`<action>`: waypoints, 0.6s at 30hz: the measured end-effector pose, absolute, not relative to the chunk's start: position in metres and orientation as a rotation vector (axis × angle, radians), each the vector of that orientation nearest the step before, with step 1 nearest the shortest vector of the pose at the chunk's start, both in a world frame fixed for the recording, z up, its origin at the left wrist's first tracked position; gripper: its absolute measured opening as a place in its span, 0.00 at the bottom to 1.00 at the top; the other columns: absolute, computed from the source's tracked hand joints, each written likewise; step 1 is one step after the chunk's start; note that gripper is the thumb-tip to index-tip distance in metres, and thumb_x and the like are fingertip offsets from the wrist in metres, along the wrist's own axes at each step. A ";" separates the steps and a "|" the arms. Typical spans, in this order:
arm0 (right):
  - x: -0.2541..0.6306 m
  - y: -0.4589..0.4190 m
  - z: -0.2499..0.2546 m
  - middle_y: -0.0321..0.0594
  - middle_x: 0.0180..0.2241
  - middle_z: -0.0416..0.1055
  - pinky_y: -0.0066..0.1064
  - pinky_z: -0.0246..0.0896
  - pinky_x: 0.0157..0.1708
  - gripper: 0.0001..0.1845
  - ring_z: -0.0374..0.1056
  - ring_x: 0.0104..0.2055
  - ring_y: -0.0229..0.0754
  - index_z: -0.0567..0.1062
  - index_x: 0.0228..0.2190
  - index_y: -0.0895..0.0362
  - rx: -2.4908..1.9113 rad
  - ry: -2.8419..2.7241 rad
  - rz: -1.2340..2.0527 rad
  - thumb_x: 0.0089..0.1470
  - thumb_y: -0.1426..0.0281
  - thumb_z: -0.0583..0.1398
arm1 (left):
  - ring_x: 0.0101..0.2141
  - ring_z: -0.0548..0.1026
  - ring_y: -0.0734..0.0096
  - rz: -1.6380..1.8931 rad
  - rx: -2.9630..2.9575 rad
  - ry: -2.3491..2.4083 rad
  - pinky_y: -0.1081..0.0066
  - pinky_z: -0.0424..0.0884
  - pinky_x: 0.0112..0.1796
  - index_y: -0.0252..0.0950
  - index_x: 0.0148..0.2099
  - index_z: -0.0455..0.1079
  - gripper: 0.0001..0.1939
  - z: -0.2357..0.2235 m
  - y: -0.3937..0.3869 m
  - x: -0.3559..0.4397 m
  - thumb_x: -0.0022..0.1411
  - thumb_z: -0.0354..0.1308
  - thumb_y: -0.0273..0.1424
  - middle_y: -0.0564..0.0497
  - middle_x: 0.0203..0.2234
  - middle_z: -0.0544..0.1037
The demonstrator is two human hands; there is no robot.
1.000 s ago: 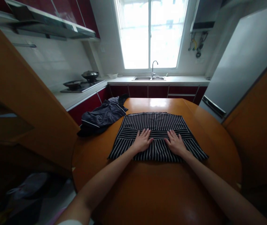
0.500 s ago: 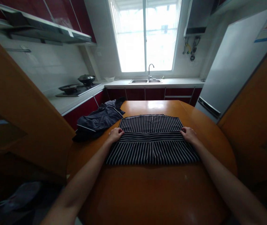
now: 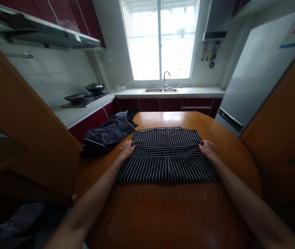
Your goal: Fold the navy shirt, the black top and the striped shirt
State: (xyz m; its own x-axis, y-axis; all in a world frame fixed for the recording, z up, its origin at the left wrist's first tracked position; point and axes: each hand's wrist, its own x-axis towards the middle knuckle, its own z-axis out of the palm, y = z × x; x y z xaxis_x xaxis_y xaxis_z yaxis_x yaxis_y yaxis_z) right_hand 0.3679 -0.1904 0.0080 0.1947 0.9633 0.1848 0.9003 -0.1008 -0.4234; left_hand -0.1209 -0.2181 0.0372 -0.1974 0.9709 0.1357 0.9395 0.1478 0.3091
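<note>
A black garment with white stripes [image 3: 167, 155] lies flat and folded on a round wooden table [image 3: 168, 214]. My left hand [image 3: 127, 149] grips the garment's left edge, fingers curled around the cloth. At the opposite side my right hand [image 3: 207, 149] pinches the right edge in the same way. Both hands sit at the height of a horizontal fold across the garment.
A dark crumpled garment [image 3: 108, 134] lies at the table's far left edge. Behind are a counter with a sink [image 3: 160, 90], a stove with pans [image 3: 85, 97] on the left and a fridge [image 3: 253, 72] on the right. Wooden chair backs [image 3: 20, 121] flank the table.
Both hands slid from the middle of the striped garment outward to its left and right edges and closed on the cloth. Over the last half second they barely moved.
</note>
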 end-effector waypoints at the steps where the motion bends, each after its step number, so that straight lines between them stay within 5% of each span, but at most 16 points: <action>1: 0.358 -0.196 0.011 0.60 0.49 0.74 0.49 0.63 0.50 0.19 0.69 0.52 0.60 0.76 0.47 0.64 -2.038 -1.746 0.127 0.61 0.65 0.56 | 0.53 0.72 0.49 0.500 1.951 2.314 0.55 0.67 0.51 0.33 0.51 0.71 0.14 0.041 -0.221 -0.113 0.67 0.55 0.34 0.37 0.50 0.75; 7: 0.248 -0.256 0.013 0.54 0.65 0.60 0.43 0.49 0.64 0.29 0.54 0.67 0.51 0.64 0.62 0.65 -1.585 -2.241 0.125 0.65 0.66 0.46 | 0.66 0.58 0.61 0.484 2.571 1.716 0.58 0.55 0.63 0.33 0.68 0.58 0.25 0.030 -0.262 -0.001 0.74 0.39 0.33 0.41 0.66 0.61; 11: 0.207 -0.279 0.000 0.50 0.70 0.47 0.48 0.37 0.68 0.32 0.42 0.72 0.50 0.57 0.67 0.64 -1.511 -2.453 0.197 0.64 0.69 0.45 | 0.69 0.50 0.58 0.313 2.680 1.589 0.53 0.50 0.65 0.32 0.71 0.52 0.28 0.001 -0.282 0.051 0.73 0.37 0.32 0.41 0.70 0.53; 18: 0.249 -0.253 -0.004 0.46 0.71 0.46 0.52 0.32 0.68 0.35 0.39 0.73 0.49 0.56 0.68 0.58 -1.701 -2.379 0.192 0.67 0.52 0.43 | 0.69 0.50 0.58 0.347 2.632 1.695 0.51 0.47 0.66 0.36 0.72 0.53 0.30 -0.003 -0.278 0.045 0.74 0.38 0.41 0.45 0.70 0.52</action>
